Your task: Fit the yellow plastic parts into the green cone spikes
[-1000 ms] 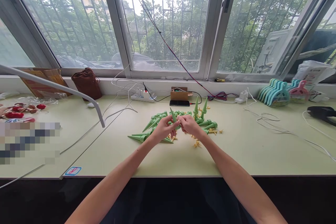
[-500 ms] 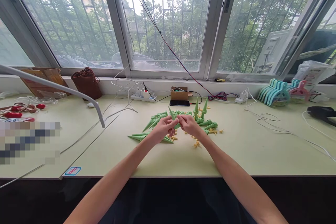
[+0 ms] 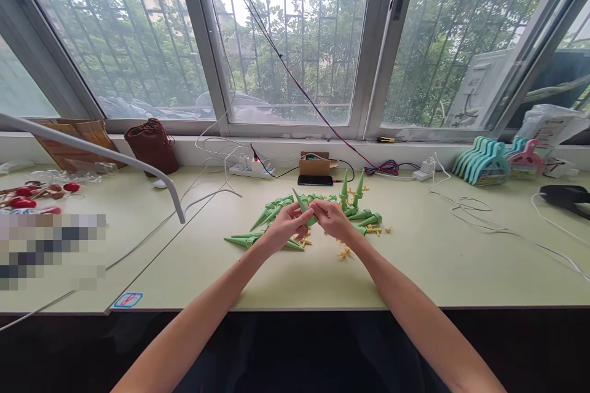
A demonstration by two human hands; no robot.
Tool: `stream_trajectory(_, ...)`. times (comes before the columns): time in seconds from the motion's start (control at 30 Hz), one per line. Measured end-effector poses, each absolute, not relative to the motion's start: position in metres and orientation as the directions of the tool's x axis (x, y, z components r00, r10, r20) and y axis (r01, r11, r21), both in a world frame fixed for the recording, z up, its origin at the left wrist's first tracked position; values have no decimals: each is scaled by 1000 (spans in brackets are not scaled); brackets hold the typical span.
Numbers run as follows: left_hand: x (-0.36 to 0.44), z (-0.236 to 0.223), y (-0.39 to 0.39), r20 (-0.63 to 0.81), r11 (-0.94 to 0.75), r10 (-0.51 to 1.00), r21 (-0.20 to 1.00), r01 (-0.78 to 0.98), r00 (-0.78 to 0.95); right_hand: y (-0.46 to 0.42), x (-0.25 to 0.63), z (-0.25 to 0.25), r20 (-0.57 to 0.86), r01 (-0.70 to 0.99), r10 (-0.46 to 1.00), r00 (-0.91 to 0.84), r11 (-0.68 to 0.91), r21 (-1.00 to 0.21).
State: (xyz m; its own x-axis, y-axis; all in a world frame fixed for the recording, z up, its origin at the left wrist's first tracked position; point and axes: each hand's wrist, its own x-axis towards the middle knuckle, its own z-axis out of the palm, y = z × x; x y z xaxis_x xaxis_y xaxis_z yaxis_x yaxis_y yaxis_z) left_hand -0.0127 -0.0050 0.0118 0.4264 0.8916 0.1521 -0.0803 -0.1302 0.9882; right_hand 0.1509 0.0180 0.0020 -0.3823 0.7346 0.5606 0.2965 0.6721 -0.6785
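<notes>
Fingers point(image 3: 303, 217) of left hand point(image 3: 282, 227) pinch green spike point(image 3: 300, 201), axis slanting to upper-left tip, right hand point(image 3: 332, 221) bunched alongside, over pale table point(image 3: 461, 267) before windows point(image 3: 295, 55).

Pale yellow-green surface point(image 3: 461, 276), with a diagonal seam point(image 3: 138, 277) at lower left, set against a white sill point(image 3: 286, 146). Grey window frames point(image 3: 200, 24) span the upper frame; daylight enters past outdoor metal bars point(image 3: 302, 12) and leafy trees point(image 3: 433, 73).

Black rectangular phone point(image 3: 315, 180): one
Upright green plastic cones point(image 3: 344, 191): two, right of phone
Handheld green plastic cone point(image 3: 300, 201): one, nearer than phone
</notes>
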Motion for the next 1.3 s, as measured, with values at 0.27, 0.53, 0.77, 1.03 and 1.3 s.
stream_trajectory(0.27, -13, 8, -4, 259, -317, 895, 942, 109, 363, 16, 150, 6, 547, 348, 743, -386, 666, -659)
stream_trajectory(0.53, -10, 1, -3, 448, -550, 828, 768, 328, 337, 28, 152, -6, 258, 310, 861, -438, 414, -856)
stream_trajectory(0.77, -8, 6, -7, 378, -485, 857, 821, 300, 351, 30, 152, -9, 243, 170, 855, -458, 353, -920)
stream_trajectory(1.03, -9, 5, -5, 283, -353, 889, 924, 146, 359, 26, 152, -5, 283, 27, 832, -477, 336, -942)
stream_trajectory(1.3, -12, 14, -7, 47, 13, 915, 989, -147, 400, 23, 152, -1, 399, -111, 766, -503, 401, -910)
